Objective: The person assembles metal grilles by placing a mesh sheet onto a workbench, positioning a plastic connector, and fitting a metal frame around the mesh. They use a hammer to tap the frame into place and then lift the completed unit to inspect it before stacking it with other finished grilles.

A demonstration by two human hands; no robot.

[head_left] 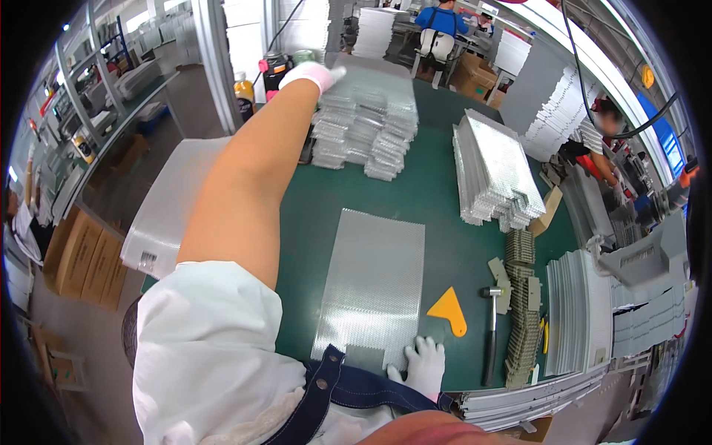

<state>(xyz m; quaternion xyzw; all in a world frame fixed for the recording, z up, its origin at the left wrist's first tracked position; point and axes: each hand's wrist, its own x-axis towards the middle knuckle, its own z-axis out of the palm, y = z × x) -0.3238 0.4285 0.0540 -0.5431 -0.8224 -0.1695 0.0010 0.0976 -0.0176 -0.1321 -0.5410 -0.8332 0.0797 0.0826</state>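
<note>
Green bench (437,222): gloved left hand (315,74) flat on far foil stack (367,119), right hand (423,365) spread on foil sheet (374,285), wrist hidden.

both hands wear white gloves, the left hand (317,73) pink at the cuff, the right hand (423,366) plain. nearer than the green table (437,200): white short sleeve, dark denim straps with metal snaps.
</note>
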